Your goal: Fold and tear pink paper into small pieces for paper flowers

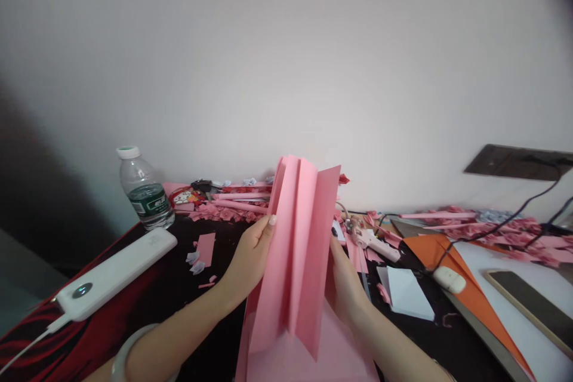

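Pleated pink paper (pixel 304 239) stands upright in front of me, its folds running up and down and its sheets fanned at the top. My left hand (pixel 256 256) grips its left edge, with the thumb on the near face. On the other side, my right hand (pixel 345 286) holds the right part; its fingers are partly hidden behind the paper. Beneath lie flat pink sheets (pixel 313 364), close to the table's front. A pale pink glue gun (pixel 376 243) and a stack of small white paper (pixel 409 292) lie right of my right hand.
At left stand a water bottle (pixel 145 194) and a white power bank (pixel 119 274) with a cable. Pink paper flowers (pixel 224 212) and rolled paper sticks line the wall. At right are orange paper (pixel 470 292), a white earbud case (pixel 449 279) and a phone (pixel 532 304).
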A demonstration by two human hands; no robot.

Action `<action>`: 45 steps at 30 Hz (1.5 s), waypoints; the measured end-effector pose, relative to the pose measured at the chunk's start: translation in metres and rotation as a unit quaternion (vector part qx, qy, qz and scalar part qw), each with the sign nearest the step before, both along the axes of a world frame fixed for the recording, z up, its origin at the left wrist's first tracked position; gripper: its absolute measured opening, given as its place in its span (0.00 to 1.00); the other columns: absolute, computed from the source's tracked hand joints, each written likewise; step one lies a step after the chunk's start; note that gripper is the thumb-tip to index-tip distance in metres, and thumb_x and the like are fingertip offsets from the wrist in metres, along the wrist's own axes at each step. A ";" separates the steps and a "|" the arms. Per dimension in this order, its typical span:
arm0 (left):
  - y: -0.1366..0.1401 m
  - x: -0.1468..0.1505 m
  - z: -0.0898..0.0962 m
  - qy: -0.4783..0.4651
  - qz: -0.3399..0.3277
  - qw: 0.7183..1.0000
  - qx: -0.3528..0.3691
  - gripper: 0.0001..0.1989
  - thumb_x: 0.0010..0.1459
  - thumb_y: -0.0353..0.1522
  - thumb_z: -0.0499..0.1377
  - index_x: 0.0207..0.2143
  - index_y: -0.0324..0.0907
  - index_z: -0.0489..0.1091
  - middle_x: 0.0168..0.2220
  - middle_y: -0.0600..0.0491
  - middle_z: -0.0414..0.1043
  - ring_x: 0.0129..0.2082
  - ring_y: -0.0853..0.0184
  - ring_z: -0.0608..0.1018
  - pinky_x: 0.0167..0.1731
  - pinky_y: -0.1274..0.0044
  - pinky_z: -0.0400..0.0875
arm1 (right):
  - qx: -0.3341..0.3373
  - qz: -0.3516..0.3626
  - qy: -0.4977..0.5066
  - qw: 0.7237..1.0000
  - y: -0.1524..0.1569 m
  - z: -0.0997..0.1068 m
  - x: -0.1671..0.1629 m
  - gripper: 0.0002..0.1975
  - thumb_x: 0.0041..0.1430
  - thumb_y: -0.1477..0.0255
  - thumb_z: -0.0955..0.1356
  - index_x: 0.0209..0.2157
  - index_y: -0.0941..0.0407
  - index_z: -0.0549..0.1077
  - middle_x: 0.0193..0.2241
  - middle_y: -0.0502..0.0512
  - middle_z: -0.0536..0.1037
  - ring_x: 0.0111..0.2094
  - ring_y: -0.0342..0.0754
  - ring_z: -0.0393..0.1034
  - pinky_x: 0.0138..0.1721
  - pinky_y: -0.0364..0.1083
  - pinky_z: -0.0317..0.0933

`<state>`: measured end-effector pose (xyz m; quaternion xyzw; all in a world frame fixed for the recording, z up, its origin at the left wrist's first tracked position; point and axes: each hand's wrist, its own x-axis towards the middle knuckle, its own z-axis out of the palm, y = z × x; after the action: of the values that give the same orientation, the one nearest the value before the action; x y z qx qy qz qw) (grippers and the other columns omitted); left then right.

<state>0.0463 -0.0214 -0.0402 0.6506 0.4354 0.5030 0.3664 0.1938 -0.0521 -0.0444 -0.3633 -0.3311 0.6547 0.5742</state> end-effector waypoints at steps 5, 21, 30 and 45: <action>0.001 0.001 -0.002 0.006 0.003 1.000 -0.007 0.16 0.61 0.40 0.44 0.25 0.41 0.56 0.23 0.59 0.52 0.24 0.72 0.58 0.25 0.80 0.55 | -0.041 0.010 0.055 0.998 0.002 -0.004 0.002 0.20 0.55 0.61 0.62 0.47 0.55 0.69 0.37 0.55 0.78 0.41 0.54 0.70 0.42 0.50 0.62; 0.012 -0.015 -0.016 0.066 0.001 0.997 -0.026 0.22 0.56 0.29 0.48 0.55 0.41 0.57 0.57 0.50 0.56 0.58 0.65 0.57 0.56 0.72 0.49 | -0.060 -0.004 0.000 0.998 0.011 -0.013 0.019 0.22 0.54 0.56 0.62 0.46 0.54 0.69 0.43 0.57 0.75 0.43 0.55 0.70 0.38 0.50 0.66; 0.003 -0.033 -0.006 -0.025 0.066 0.994 0.079 0.32 0.58 0.35 0.50 0.61 0.47 0.38 0.62 0.50 0.41 0.61 0.62 0.50 0.57 0.68 0.46 | 0.092 -0.053 -0.145 0.984 0.014 0.006 0.038 0.17 0.52 0.64 0.67 0.43 0.56 0.71 0.37 0.58 0.77 0.37 0.54 0.72 0.35 0.50 0.65; 0.002 -0.041 -0.044 -0.165 -0.009 0.975 -0.150 0.19 0.51 0.42 0.57 0.39 0.34 0.69 0.34 0.45 0.74 0.31 0.61 0.75 0.31 0.72 0.70 | 0.161 -0.142 -0.296 0.931 0.020 -0.020 0.031 0.20 0.49 0.58 0.67 0.40 0.56 0.73 0.38 0.58 0.76 0.44 0.54 0.67 0.48 0.53 0.57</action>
<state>0.0052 -0.0197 -0.0844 0.5001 0.4335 0.5294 0.5307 0.2251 -0.0319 -0.0643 -0.4862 -0.5320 0.3668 0.5883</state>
